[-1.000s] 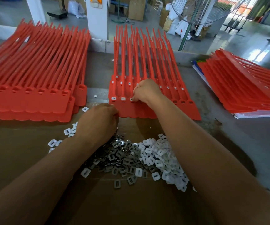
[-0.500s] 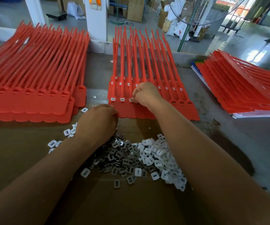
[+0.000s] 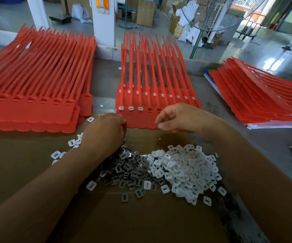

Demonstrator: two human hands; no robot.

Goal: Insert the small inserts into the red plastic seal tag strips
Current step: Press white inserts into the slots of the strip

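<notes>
The middle sheet of red seal tag strips (image 3: pixel 141 118) lies in front of me, and three white inserts (image 3: pixel 130 108) sit in its front-row slots at the left. My right hand (image 3: pixel 178 118) hovers over the sheet's near edge with loosely curled fingers, holding nothing visible. My left hand (image 3: pixel 104 132) is curled knuckles-up at the sheet's lower left edge, above the pile of grey metal inserts (image 3: pixel 129 167). Its fingertips are hidden. A heap of white plastic inserts (image 3: pixel 183 169) lies to the right of the grey ones.
A stack of red strips (image 3: pixel 29 106) lies at the left and another (image 3: pixel 257 99) at the right on papers. Brown cardboard (image 3: pixel 141 221) covers the table near me. A white pillar (image 3: pixel 104 23) and a wire fan guard (image 3: pixel 211 14) stand behind the table.
My right hand has drawn back from the third front-row slot toward me and to the right, and a white insert shows there now. My left hand has stayed in place.
</notes>
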